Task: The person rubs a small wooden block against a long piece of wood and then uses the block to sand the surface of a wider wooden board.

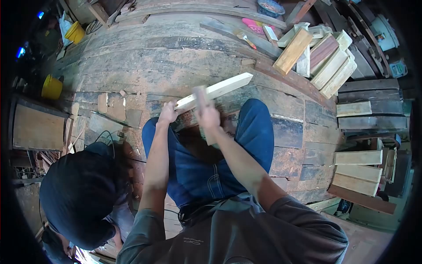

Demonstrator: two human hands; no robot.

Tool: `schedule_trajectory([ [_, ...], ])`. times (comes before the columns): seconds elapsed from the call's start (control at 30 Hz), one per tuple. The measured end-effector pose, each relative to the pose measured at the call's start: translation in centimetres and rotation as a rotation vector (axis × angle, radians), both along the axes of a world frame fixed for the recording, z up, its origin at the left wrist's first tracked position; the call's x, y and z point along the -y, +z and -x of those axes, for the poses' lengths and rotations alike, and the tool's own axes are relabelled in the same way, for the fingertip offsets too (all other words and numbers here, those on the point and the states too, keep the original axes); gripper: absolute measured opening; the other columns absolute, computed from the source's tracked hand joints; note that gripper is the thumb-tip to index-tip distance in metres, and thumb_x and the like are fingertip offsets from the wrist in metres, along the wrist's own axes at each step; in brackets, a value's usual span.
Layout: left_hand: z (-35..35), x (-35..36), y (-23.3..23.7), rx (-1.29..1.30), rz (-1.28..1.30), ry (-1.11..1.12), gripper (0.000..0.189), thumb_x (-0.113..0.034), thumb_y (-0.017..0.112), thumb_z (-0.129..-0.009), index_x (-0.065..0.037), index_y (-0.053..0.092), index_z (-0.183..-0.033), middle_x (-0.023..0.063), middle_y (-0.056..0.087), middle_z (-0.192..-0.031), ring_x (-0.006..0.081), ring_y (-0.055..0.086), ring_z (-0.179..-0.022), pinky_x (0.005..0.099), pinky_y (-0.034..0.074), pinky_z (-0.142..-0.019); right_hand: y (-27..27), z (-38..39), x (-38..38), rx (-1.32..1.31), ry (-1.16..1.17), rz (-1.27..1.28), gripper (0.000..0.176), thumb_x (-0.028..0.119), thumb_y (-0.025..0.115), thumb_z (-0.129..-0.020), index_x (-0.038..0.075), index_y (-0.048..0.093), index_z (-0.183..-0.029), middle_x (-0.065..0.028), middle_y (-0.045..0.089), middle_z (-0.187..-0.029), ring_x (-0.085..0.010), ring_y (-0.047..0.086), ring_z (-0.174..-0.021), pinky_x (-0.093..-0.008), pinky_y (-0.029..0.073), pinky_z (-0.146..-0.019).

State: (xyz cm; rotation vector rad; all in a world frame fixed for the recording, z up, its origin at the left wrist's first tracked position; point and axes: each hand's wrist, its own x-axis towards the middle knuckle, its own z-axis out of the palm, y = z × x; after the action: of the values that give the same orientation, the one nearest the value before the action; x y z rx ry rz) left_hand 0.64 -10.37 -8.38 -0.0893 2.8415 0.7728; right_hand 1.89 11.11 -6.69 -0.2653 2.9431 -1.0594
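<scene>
A pale wooden board [228, 86] slants up to the right in front of my knees. Fingers of my left hand [167, 112] are closed round its lower left end. My right hand [208, 116], smeared by motion, is closed on a blurred, flat brownish piece [200, 94] that lies across the board's middle. I cannot tell what kind of tool this piece is. Under the board, between my knees, is a dark worn wooden surface [239, 97].
A person in dark clothing [81, 193] crouches close on my left. Stacked boards [293, 50] lean at upper right, with more boards [358, 167] farther down. A paintbrush [246, 39] lies ahead. Yellow buckets [52, 87] stand at left. Sawdust covers the plank floor [176, 61].
</scene>
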Motion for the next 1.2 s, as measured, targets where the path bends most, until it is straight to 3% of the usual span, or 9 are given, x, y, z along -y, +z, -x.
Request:
schedule_trajectory([
  [0.1, 0.8, 1.2, -3.1, 0.039, 0.010, -0.007, 0.044, -0.020, 0.076, -0.086, -0.001, 0.063, -0.123, 0.0264, 0.066, -0.121, 0.0465, 0.058, -0.119, 0.0494, 0.048, -0.103, -0.7, -1.2, 1.0, -0.095, 0.381, 0.024, 0.094, 0.025, 0.069, -0.086, 0.034, 0.016, -0.163, -0.0319, 0.056, -0.122, -0.0517, 0.067, -0.092, -0.0569, 0.058, -0.082],
  [0.13, 1.0, 1.2, -3.0, 0.050, 0.019, -0.011, 0.043, -0.020, 0.076, -0.086, -0.001, 0.064, -0.122, 0.0265, 0.067, -0.120, 0.0469, 0.058, -0.119, 0.0494, 0.048, -0.103, 0.0, -0.8, 0.5, -0.074, 0.398, -0.147, 0.091, 0.027, 0.067, -0.087, 0.034, 0.016, -0.163, -0.0322, 0.056, -0.123, -0.0504, 0.067, -0.092, -0.0566, 0.058, -0.082],
  [0.23, 0.5, 0.4, -0.2, -0.002, -0.044, -0.013, 0.040, -0.020, 0.077, -0.085, -0.001, 0.065, -0.118, 0.0280, 0.067, -0.116, 0.0477, 0.059, -0.117, 0.0498, 0.049, -0.101, 0.6, 1.1, -0.9, 0.079, 0.074, -0.095, 0.090, 0.028, 0.067, -0.087, 0.032, 0.017, -0.163, -0.0310, 0.056, -0.121, -0.0497, 0.067, -0.091, -0.0564, 0.058, -0.081],
  [0.33, -0.2, -0.4, 1.0, -0.025, -0.049, 0.006, 0.041, -0.021, 0.078, -0.085, 0.000, 0.065, -0.117, 0.0291, 0.068, -0.114, 0.0474, 0.061, -0.113, 0.0512, 0.049, -0.099, 0.4, 2.7, -2.0, -0.015, -0.307, -0.013, 0.090, 0.030, 0.064, -0.089, 0.028, 0.014, -0.163, -0.0300, 0.056, -0.114, -0.0509, 0.066, -0.087, -0.0578, 0.057, -0.078],
  [0.43, -0.1, -0.1, 0.3, -0.019, -0.077, 0.012, 0.041, -0.021, 0.078, -0.085, 0.000, 0.065, -0.117, 0.0283, 0.067, -0.116, 0.0476, 0.060, -0.115, 0.0513, 0.049, -0.100, -0.2, 2.0, -1.0, -0.061, -0.286, 0.065, 0.092, 0.028, 0.065, -0.089, 0.027, 0.012, -0.164, -0.0303, 0.055, -0.114, -0.0517, 0.066, -0.087, -0.0581, 0.057, -0.077],
  [0.57, 0.5, 0.5, -0.6, 0.022, -0.069, -0.013, 0.041, -0.017, 0.075, -0.085, 0.001, 0.065, -0.121, 0.0277, 0.068, -0.117, 0.0473, 0.060, -0.115, 0.0506, 0.048, -0.102, -0.3, -0.6, 0.1, -0.053, 0.336, -0.019, 0.094, 0.024, 0.067, -0.087, 0.030, 0.014, -0.164, -0.0310, 0.055, -0.114, -0.0519, 0.066, -0.086, -0.0575, 0.057, -0.079],
  [0.67, 0.7, 0.6, -1.2, -0.018, -0.075, -0.009, 0.043, -0.014, 0.074, -0.084, -0.001, 0.064, -0.123, 0.0268, 0.068, -0.117, 0.0445, 0.062, -0.115, 0.0497, 0.049, -0.102, 0.9, -0.3, 0.3, -0.022, 0.323, -0.063, 0.094, 0.025, 0.068, -0.086, 0.032, 0.015, -0.163, -0.0319, 0.055, -0.119, -0.0527, 0.065, -0.091, -0.0569, 0.057, -0.083],
  [0.83, 0.2, -0.1, -0.1, -0.038, -0.117, 0.008, 0.044, -0.018, 0.075, -0.083, -0.007, 0.064, -0.124, 0.0236, 0.069, -0.118, 0.0422, 0.064, -0.114, 0.0488, 0.052, -0.099, 0.4, 2.3, -1.1, 0.000, -0.097, 0.062, 0.094, 0.026, 0.066, -0.088, 0.033, 0.010, -0.163, -0.0359, 0.056, -0.124, -0.0545, 0.063, -0.102, -0.0564, 0.055, -0.090],
  [1.2, 0.1, -4.0, 3.0, -0.415, 0.031, -0.029, 0.037, -0.023, 0.079, -0.082, -0.016, 0.064, -0.115, 0.0092, 0.065, -0.112, 0.0355, 0.060, -0.114, 0.0520, 0.046, -0.100, -0.6, 3.6, -1.6, 0.027, -0.072, 0.008, 0.097, 0.028, 0.064, -0.088, 0.032, 0.004, -0.164, -0.0415, 0.050, -0.127, -0.0543, 0.066, -0.095, -0.0560, 0.058, -0.085],
])
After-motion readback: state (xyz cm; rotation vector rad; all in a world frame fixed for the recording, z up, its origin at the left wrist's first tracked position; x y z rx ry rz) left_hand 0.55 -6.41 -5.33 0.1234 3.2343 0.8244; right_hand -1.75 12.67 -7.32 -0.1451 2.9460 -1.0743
